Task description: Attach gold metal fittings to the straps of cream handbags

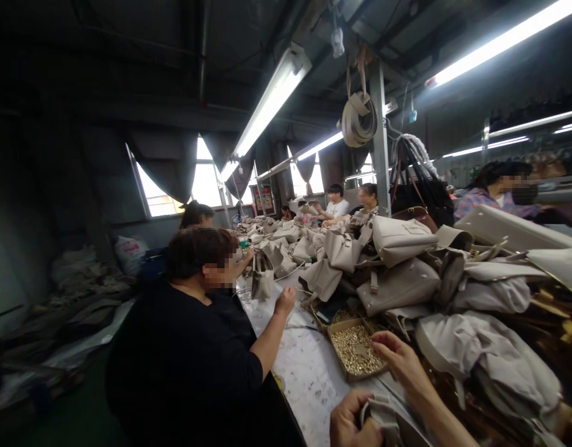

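Observation:
My left hand [353,421] is at the bottom edge, fingers wrapped round a grey-beige bag piece [383,419]. My right hand [397,360] reaches forward over a cardboard tray [338,359] of small brass hardware pieces [355,349]; its fingers are curled at the tray's right edge, and I cannot make out anything in them. Beige handbags [397,282] are piled along the right of the white worktable [309,366].
A person in black [193,360] sits close on my left, a fist on the table. More workers sit farther along both sides. A steel post [380,143] with hanging straps stands mid-table. Sacks and fabric lie on the floor at left.

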The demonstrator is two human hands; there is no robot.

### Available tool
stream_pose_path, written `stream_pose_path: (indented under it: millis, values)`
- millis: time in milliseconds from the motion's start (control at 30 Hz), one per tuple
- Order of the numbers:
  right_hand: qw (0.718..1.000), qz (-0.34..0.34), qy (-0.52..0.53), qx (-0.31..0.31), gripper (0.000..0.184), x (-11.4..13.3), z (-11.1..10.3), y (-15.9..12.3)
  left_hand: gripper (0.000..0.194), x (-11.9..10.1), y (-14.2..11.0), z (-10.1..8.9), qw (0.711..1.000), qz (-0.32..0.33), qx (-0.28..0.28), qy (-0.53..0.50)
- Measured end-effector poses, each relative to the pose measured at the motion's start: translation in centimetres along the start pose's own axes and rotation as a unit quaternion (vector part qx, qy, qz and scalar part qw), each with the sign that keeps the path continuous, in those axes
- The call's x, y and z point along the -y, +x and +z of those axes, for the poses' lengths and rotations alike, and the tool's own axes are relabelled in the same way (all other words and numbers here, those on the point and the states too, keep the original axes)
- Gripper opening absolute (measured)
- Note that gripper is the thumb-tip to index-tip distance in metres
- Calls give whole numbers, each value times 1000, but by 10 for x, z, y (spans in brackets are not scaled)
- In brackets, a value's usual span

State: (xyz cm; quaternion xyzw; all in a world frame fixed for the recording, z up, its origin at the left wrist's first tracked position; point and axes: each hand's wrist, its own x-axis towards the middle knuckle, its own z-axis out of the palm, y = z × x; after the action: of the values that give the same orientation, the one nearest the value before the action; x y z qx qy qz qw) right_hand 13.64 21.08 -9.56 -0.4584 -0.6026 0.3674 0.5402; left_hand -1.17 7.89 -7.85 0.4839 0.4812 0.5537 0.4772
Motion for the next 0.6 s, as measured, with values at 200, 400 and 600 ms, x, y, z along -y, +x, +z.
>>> stream_pose_path:
  millis: [200, 400, 600]
  values:
    - [954, 86, 286, 1, 42, 73, -41, -69, 34, -37, 2, -3, 996, 11, 59, -61]
    - [934, 108, 339, -10, 37, 109, -68, -114, 30, -32, -9, 6, 966, -62, 123, -219]
    - [967, 27, 220, 127, 12, 133, -70, -131, 33, -41, -19, 15, 947, 26, 173, -268]
